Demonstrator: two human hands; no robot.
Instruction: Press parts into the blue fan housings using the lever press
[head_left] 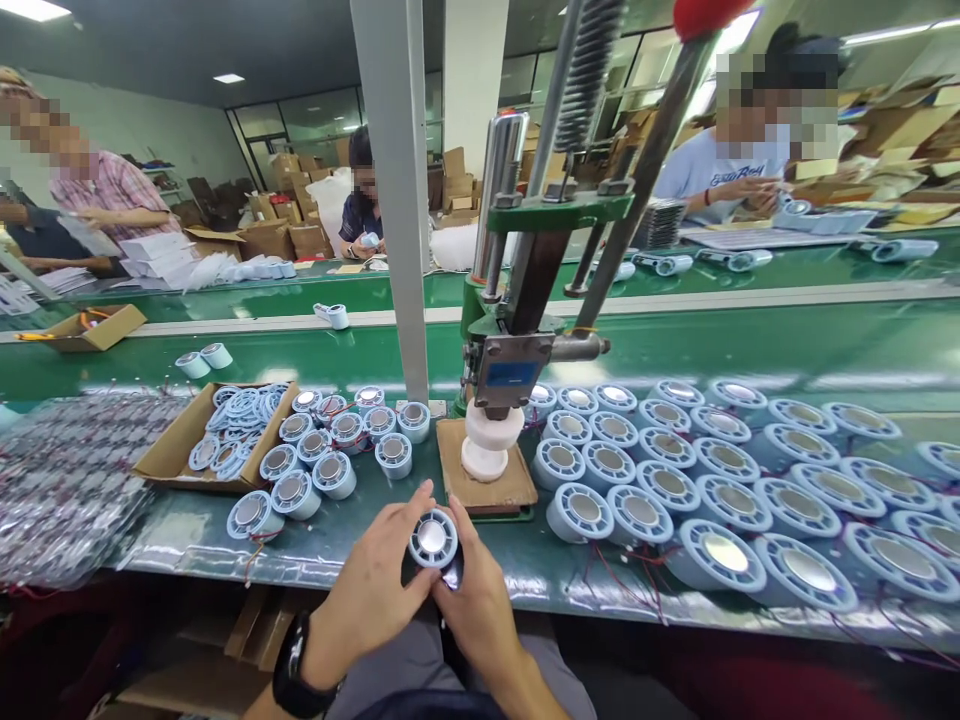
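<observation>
While the blue cylinder (pixel 433 538) faces the camera, left hand (pixel 381 562) and right hand (pixel 478 588) clamp it; its axis points likewise.

The unit (pixel 433 538) is a small, round, pale-blue piece with a shiny silver disc at its centre, ringed by dark slots inside a plain rim. Its face is turned up and towards the camera, and the left hand (pixel 382 565) and right hand (pixel 480 590) hold it between them at the near edge of the surface (pixel 409 500); its underside is hidden.
</observation>
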